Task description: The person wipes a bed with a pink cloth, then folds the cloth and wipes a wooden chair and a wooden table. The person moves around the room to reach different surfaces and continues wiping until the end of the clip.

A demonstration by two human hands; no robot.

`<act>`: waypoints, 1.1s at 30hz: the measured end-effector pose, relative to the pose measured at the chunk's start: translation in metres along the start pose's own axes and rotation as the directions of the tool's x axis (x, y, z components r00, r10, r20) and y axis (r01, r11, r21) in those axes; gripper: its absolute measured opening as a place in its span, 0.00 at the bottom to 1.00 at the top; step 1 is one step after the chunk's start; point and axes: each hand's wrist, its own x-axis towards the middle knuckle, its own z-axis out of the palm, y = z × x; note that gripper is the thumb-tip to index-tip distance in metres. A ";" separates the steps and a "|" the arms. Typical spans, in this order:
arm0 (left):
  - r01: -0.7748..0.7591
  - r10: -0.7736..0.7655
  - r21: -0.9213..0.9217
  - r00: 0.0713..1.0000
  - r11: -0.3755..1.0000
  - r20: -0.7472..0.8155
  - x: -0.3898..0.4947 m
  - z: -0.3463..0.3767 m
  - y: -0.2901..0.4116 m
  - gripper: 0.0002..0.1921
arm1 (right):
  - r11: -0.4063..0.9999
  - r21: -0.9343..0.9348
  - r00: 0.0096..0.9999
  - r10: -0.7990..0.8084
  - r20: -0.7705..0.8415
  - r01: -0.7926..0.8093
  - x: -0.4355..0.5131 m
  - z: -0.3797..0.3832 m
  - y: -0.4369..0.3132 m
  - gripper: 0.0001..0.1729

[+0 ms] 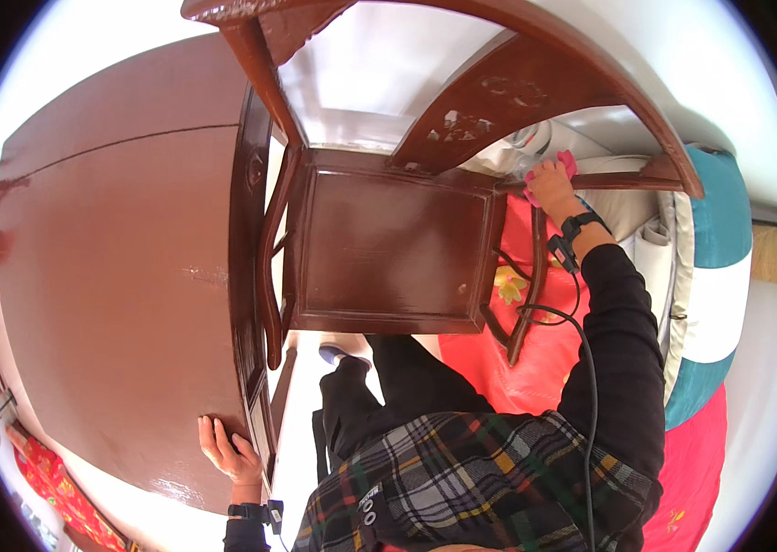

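Note:
A dark reddish-brown wooden armchair (395,241) faces me, with a carved splat (492,96) in its back. My right hand (551,188) grips a pink cloth (568,164) against the chair's right-hand side rail, below the curved top rail. Part of the cloth is hidden under my fingers. To the left, my left hand (228,452) rests with fingers apart on the near edge of a brown wooden tabletop (119,297). Nothing is held in it. The chair's left armrest (270,262) stands close beside the table edge.
Right of the chair lie red flowered fabric (533,345), pale folded bedding (637,165) and a teal and white cushion (712,310). A black cable (593,386) hangs along my right arm. Several colourful items and a red patterned cloth (64,483) lie at far left.

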 end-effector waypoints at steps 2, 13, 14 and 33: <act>0.005 -0.005 0.004 1.000 1.000 0.011 -0.001 -0.001 0.000 0.18 | 0.994 0.103 0.999 0.041 -0.015 -0.039 0.011 0.008 -0.007 0.13; 0.006 -0.006 -0.008 1.000 1.000 0.006 -0.002 0.001 -0.001 0.18 | 0.962 0.242 0.961 0.181 -0.207 -0.129 -0.022 0.072 -0.074 0.11; 0.011 -0.011 -0.008 1.000 1.000 0.008 -0.002 0.001 -0.001 0.18 | 0.928 0.336 0.975 0.202 -0.091 -0.161 -0.030 0.073 -0.078 0.11; -0.065 0.064 -0.008 0.996 0.998 -0.061 -0.001 0.003 0.000 0.18 | 0.766 0.574 0.945 0.325 0.044 -0.290 -0.226 0.080 -0.176 0.16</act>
